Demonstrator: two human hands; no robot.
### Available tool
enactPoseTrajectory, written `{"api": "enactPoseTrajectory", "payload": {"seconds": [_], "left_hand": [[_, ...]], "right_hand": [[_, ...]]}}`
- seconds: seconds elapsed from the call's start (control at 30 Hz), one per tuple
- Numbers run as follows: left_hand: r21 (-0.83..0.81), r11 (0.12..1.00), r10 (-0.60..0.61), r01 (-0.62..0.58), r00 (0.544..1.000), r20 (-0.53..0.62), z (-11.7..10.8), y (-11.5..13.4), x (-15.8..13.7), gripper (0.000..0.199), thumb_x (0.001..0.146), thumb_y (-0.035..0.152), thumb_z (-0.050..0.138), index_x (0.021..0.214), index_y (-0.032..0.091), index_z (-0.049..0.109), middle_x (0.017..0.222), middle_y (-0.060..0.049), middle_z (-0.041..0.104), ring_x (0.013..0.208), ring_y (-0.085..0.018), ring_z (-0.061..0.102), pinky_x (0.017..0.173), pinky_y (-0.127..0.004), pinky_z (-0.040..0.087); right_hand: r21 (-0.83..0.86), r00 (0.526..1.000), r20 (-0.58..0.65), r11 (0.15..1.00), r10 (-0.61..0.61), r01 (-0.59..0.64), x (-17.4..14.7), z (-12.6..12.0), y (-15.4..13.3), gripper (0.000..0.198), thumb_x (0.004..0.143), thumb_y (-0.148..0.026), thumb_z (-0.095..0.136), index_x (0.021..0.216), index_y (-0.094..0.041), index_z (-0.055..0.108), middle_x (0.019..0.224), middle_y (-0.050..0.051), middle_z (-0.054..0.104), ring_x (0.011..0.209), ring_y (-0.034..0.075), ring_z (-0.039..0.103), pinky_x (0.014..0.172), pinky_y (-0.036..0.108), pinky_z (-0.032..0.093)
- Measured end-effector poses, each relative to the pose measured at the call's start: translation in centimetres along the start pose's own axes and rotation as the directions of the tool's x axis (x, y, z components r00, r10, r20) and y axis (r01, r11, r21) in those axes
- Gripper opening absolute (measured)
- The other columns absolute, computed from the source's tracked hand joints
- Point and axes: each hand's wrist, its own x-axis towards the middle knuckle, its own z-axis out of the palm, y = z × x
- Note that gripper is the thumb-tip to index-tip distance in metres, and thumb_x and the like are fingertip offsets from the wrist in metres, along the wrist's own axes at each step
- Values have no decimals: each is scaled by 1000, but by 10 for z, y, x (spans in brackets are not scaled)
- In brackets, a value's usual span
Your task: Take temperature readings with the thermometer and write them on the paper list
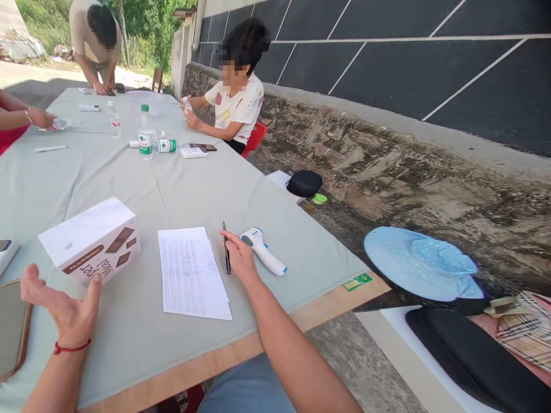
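My right hand is closed around a black pen, which points up and away beside sheets of paper covered in rows of handwriting. Just right of that hand lies a white and blue infrared thermometer. My left hand, with a red cord at the wrist, is raised palm up, fingers apart and holding nothing. Right behind it stands a white box with brown lettering; I cannot tell whether the thumb touches it. A large phone or tablet lies at the left edge.
Farther along the cloth-covered table are a green-capped water bottle, a bottle on its side and a white device. Several people sit or stand around it. A light blue hat and black case lie off to the right.
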Motion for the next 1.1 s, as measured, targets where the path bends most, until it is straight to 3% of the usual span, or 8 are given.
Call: {"api": "enactPoseTrajectory", "payload": {"seconds": [0.1, 0.2, 0.3, 0.47, 0.73, 0.9, 1.0, 1.1], "left_hand": [[169, 926, 360, -338, 924, -127, -1, 1, -14, 103, 54, 42, 83, 139, 22, 29, 137, -15, 31, 130, -41, 30, 104, -61, 34], [-5, 849, 515, -529, 824, 235, 5, 23, -31, 83, 70, 32, 76, 140, 26, 32, 131, -14, 42, 125, -35, 44, 102, -54, 40], [-149, 899, 396, -412, 618, 680, 22, 47, -49, 99, 71, 52, 75, 149, 25, 21, 149, -22, 29, 138, -42, 32, 106, -61, 35], [-53, 914, 235, -402, 418, 878, 67, 44, -67, 136, 49, 68, 81, 153, 19, 9, 155, -32, 8, 144, -50, 7, 107, -75, 17], [-155, 948, 283, -278, 512, 811, 33, 84, -45, 112, 69, 68, 69, 153, 23, 10, 157, -25, 15, 145, -45, 16, 108, -68, 29], [-347, 938, 47, 3, 990, 135, -51, 134, 78, 85, 84, 50, 56, 147, 45, -1, 159, -2, 18, 136, -31, 41, 113, -56, 35], [-556, 826, -162, 93, 984, -76, -77, 147, 107, 56, 87, 40, 45, 140, 35, 28, 151, 0, 33, 136, -25, 41, 118, -52, 28], [-442, 880, 208, -175, 978, 27, -63, 146, 66, 54, 86, 44, 55, 137, 46, 35, 142, 4, 45, 126, -27, 51, 108, -53, 43]], "right_hand": [[106, 992, -116, 993, -47, 60, 4, 1, 4, 51, 75, -42, 48, 119, -16, 55, 93, 5, 60, 83, 18, 56, 80, 33, 48], [50, 985, -147, 994, -90, 98, 0, 4, 0, 45, 76, -50, 54, 108, -18, 56, 84, 2, 58, 76, 17, 55, 76, 32, 48], [-35, 984, -142, 994, -109, 105, -7, 5, -3, 42, 87, -54, 39, 97, -19, 58, 72, 1, 57, 68, 17, 54, 71, 34, 47], [-167, 978, -46, 967, -203, 193, -1, 14, 16, 42, 85, -51, 40, 101, -18, 60, 96, 13, 68, 95, 29, 62, 87, 45, 47], [-212, 938, 253, 932, -238, 294, 2, 22, 16, 31, 82, -46, 48, 102, -23, 55, 121, 11, 65, 113, 30, 58, 100, 49, 43], [-249, 939, 272, 927, -211, 280, -3, 22, 12, 35, 79, -46, 53, 105, -23, 53, 126, 12, 61, 118, 31, 54, 101, 50, 42], [-264, 941, 288, 930, -179, 257, -8, 22, 10, 39, 75, -44, 60, 106, -23, 52, 131, 12, 57, 121, 31, 52, 101, 49, 42], [-280, 936, 312, 926, -161, 252, -14, 23, 8, 46, 70, -43, 65, 109, -23, 52, 132, 11, 55, 123, 30, 51, 101, 47, 43]]}}
